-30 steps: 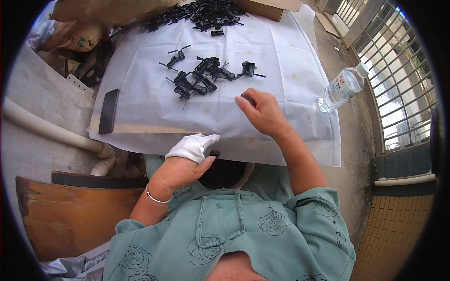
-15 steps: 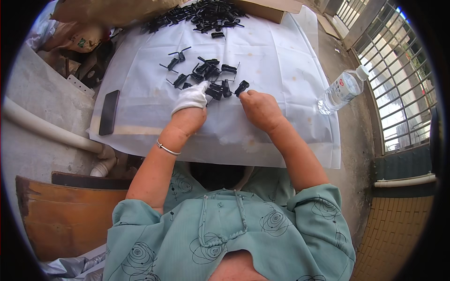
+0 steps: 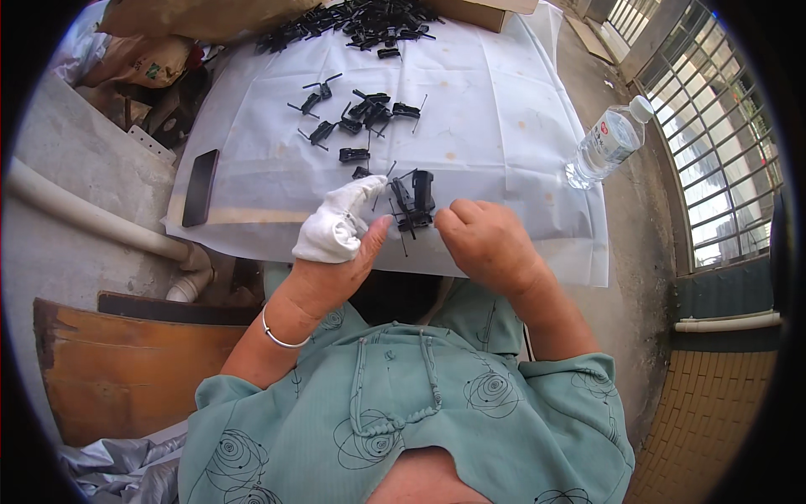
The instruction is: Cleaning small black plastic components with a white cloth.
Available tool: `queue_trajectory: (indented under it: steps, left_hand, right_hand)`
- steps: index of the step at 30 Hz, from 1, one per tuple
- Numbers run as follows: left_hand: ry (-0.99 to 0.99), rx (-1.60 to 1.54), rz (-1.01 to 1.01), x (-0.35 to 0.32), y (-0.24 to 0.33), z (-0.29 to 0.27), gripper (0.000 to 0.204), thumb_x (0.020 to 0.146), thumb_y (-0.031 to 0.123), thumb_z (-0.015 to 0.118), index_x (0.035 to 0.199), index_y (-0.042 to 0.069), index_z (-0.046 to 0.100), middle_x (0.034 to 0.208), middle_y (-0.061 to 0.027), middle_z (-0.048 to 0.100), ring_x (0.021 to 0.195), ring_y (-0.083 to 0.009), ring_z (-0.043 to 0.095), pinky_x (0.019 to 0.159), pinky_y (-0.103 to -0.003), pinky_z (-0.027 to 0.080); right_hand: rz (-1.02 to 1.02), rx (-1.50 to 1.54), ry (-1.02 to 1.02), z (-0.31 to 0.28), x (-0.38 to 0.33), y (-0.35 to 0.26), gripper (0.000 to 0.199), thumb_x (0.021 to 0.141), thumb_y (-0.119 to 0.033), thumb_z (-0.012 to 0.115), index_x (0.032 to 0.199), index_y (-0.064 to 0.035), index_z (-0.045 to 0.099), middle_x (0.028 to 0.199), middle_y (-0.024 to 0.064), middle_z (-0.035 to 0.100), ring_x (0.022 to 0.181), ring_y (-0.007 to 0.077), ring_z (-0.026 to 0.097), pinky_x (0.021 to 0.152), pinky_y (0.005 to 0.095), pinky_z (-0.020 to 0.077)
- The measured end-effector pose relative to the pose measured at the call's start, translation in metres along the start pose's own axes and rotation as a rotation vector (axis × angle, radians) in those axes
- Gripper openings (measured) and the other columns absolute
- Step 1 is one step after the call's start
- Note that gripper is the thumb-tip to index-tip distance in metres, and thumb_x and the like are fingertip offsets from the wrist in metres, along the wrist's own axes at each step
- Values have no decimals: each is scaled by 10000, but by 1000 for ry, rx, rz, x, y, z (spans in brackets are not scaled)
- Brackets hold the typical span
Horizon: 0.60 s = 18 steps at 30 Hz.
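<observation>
A few small black plastic parts [image 3: 412, 200] with thin pins lie close together near the table's front edge, between my two hands. My left hand [image 3: 332, 235], its fingers partly covered by a white glove [image 3: 334, 223], is at their left side; the bare thumb and gloved fingers are spread apart. To their right is my right hand [image 3: 487, 244], bare and curled closed, knuckles up; its fingertips are hidden, so what they hold does not show. Another black part [image 3: 354, 154] lies just beyond the glove, and a loose group of similar black parts [image 3: 369, 109] is farther off.
White sheeting [image 3: 495, 151] covers the table. A large heap of black parts [image 3: 378, 25] and a cardboard box [image 3: 478, 13] are at the far side. A phone [image 3: 201, 188] lies at the left edge, and a clear water bottle [image 3: 609, 143] stands at the right edge.
Both hands have come toward me, and a few black parts have moved with them out of the group to the near edge. My left thumb has spread away from the fingers.
</observation>
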<state>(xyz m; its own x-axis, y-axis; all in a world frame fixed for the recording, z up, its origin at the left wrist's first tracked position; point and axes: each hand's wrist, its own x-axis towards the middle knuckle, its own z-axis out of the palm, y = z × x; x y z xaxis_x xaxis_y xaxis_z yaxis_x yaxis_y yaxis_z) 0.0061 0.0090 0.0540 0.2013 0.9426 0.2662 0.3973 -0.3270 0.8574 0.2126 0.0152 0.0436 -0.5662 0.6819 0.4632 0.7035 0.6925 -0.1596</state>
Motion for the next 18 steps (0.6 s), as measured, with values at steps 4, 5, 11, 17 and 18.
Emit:
queue_trajectory:
  steps: [4,5,11,17,18]
  left_hand:
    - [-182,4,-123,-10,-13,11,258,844,76,578,1069,-37,522,906,-101,600,669,-115,562,613,-244,473]
    - [-177,7,-125,-14,-14,12,258,844,76,578,1069,-37,522,906,-101,600,669,-115,562,613,-244,473]
    - [-248,-632,-316,-30,-2,12,285,856,31,541,1130,-19,479,846,-23,550,646,-51,496,543,-200,434]
    - [-87,-549,-249,-35,-9,20,297,876,69,525,1152,-23,463,876,-25,557,644,-49,500,527,-192,428]
    - [-77,-539,-272,-35,-11,19,291,885,71,512,1154,-24,458,900,-32,558,645,-51,504,524,-188,430]
  right_hand:
    - [-191,313,-16,12,0,-21,141,714,-38,618,741,-52,480,652,79,477,545,248,513,470,351,418]
    - [-196,317,-15,15,1,-23,141,714,-38,618,741,-52,480,652,79,477,545,248,513,470,351,418]
    - [420,825,328,32,-1,-31,144,784,-58,655,859,-25,537,638,1,502,495,80,381,464,233,340]
    - [289,1079,129,12,-6,-31,218,755,-113,706,852,-24,531,631,-7,467,516,66,361,465,222,321]
    - [122,936,120,9,-7,-35,214,750,-107,704,845,-24,531,628,8,466,506,77,369,459,230,326]
